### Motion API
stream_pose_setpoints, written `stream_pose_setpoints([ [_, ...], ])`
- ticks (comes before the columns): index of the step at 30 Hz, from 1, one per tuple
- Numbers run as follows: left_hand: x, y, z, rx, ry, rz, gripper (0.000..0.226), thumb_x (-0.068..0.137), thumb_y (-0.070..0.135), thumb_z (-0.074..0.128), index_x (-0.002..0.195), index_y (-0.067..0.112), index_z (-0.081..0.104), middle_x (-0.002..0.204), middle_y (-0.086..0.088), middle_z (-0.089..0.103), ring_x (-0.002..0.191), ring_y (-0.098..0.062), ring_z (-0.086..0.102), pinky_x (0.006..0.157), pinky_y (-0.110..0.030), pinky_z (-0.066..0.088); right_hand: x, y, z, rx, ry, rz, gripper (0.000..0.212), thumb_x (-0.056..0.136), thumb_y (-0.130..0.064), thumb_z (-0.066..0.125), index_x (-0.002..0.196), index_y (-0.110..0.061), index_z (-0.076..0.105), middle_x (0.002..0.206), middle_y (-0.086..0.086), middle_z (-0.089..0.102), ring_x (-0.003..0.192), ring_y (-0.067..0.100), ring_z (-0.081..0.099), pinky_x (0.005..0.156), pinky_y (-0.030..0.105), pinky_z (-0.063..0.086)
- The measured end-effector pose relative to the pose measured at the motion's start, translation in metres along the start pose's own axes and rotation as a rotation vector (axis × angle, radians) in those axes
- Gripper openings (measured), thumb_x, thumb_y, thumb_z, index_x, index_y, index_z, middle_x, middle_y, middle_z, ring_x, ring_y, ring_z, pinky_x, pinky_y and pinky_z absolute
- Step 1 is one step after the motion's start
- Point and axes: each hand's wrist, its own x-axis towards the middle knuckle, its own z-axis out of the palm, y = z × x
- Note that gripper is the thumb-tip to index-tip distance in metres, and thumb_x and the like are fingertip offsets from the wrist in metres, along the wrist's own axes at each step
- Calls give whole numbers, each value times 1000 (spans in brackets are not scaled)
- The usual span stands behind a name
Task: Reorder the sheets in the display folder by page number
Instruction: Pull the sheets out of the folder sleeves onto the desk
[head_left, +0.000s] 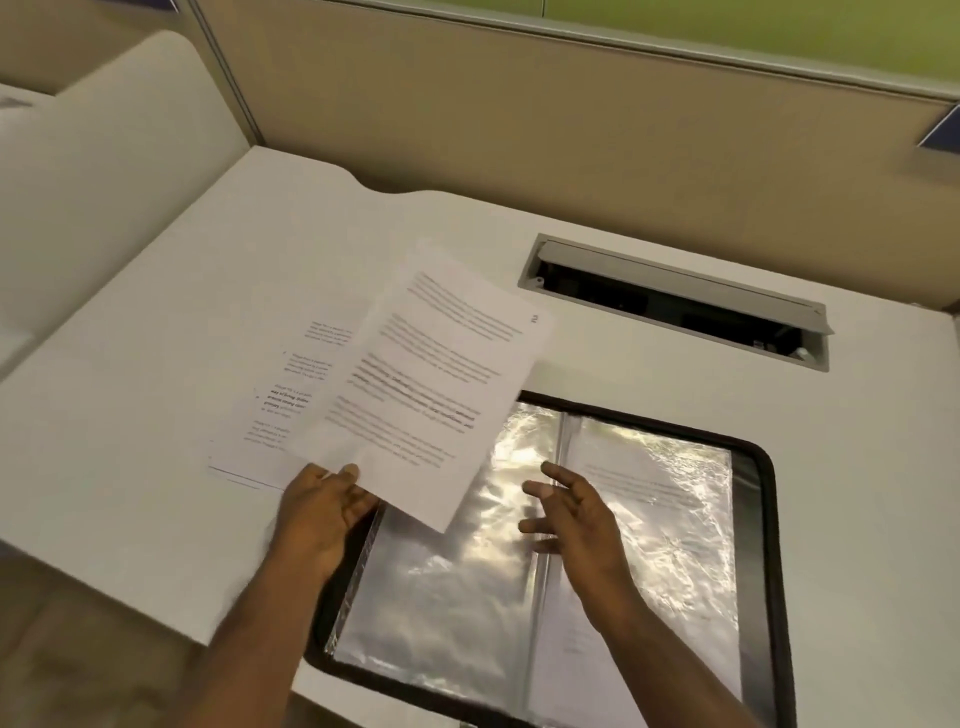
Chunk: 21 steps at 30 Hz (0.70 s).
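Note:
A black display folder (763, 499) lies open on the white desk, its clear plastic sleeves shining. The left sleeve (441, 587) looks empty; the right sleeve (660, 499) holds a printed sheet. My left hand (324, 512) pinches the near edge of a printed sheet marked 2 (431, 384), lifted and tilted above the folder's left corner. Beneath it another printed sheet (275, 410) lies flat on the desk to the left of the folder. My right hand (574, 512) hovers over the folder's spine with fingers spread, holding nothing.
The white desk (156, 364) ends at a near edge by my left forearm. A grey cable hatch (675, 299) stands open behind the folder. A beige partition wall (519, 130) closes the back, and a pale curved panel (104, 130) stands at the left.

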Motion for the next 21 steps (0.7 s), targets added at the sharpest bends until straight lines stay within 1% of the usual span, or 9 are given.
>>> stream_pose_setpoints([
  [3, 25, 14, -36, -12, 111, 12, 15, 97, -2, 54, 90, 11, 55, 91, -10, 63, 80, -19, 63, 58, -24, 60, -3, 8, -26, -77, 43, 6, 24, 97, -14, 57, 118, -26, 62, 101, -2, 75, 72, 20, 71, 65, 33, 54],
  [5, 42, 21, -59, -24, 170, 16, 15, 98, -2, 53, 91, 11, 56, 91, -8, 61, 80, -17, 62, 64, -26, 61, -6, 18, -43, -173, 84, -27, 27, 97, -10, 56, 114, -30, 62, 102, -2, 74, 76, 17, 71, 70, 36, 56],
  [7, 55, 25, -74, -10, 212, 11, 16, 98, -2, 53, 91, 11, 56, 92, -7, 61, 81, -16, 62, 80, -32, 58, -11, 31, -60, -358, 166, -99, 31, 95, -9, 58, 113, -34, 60, 109, -6, 71, 88, 11, 69, 77, 34, 56],
  [9, 65, 26, -83, 11, 242, 4, 16, 98, -3, 52, 90, 10, 55, 92, -8, 60, 80, -16, 61, 83, -34, 56, -20, 48, -75, -623, 274, -162, 41, 91, -12, 62, 122, -37, 53, 126, -6, 62, 111, 14, 61, 87, 31, 48],
  [11, 74, 26, -88, 21, 262, -3, 16, 98, -3, 52, 88, 9, 53, 91, -9, 59, 79, -17, 61, 84, -35, 56, -28, 68, -86, -911, 335, -99, 60, 87, -21, 68, 139, -36, 43, 144, -1, 48, 133, 25, 44, 102, 45, 42],
  [13, 81, 25, -92, 16, 285, -14, 16, 98, -4, 51, 87, 8, 52, 90, -10, 59, 79, -18, 61, 90, -37, 51, -38, 87, -86, -1163, 356, 92, 78, 83, -34, 69, 150, -37, 28, 159, -1, 26, 147, 30, 18, 110, 59, 31],
  [16, 90, 22, -97, 17, 304, -33, 12, 98, -5, 52, 92, 6, 53, 90, -11, 59, 77, -19, 61, 91, -38, 50, -52, 113, -82, -1182, 418, 187, 93, 71, -34, 81, 150, -30, 33, 162, 7, 18, 148, 37, 7, 106, 69, 25],
  [18, 94, 20, -100, 37, 320, -38, 11, 98, -5, 52, 94, 5, 53, 90, -11, 59, 76, -19, 60, 86, -36, 55, -55, 129, -82, -1142, 429, 204, 95, 66, -29, 86, 148, -25, 39, 161, 13, 21, 145, 43, 11, 103, 72, 26],
  [21, 102, 18, -106, 40, 326, -36, 10, 97, -4, 54, 103, 4, 56, 91, -11, 61, 74, -18, 60, 57, -27, 61, -52, 137, -85, -1069, 414, 251, 95, 69, -25, 85, 150, -21, 35, 162, 16, 12, 146, 44, 7, 105, 71, 23],
])
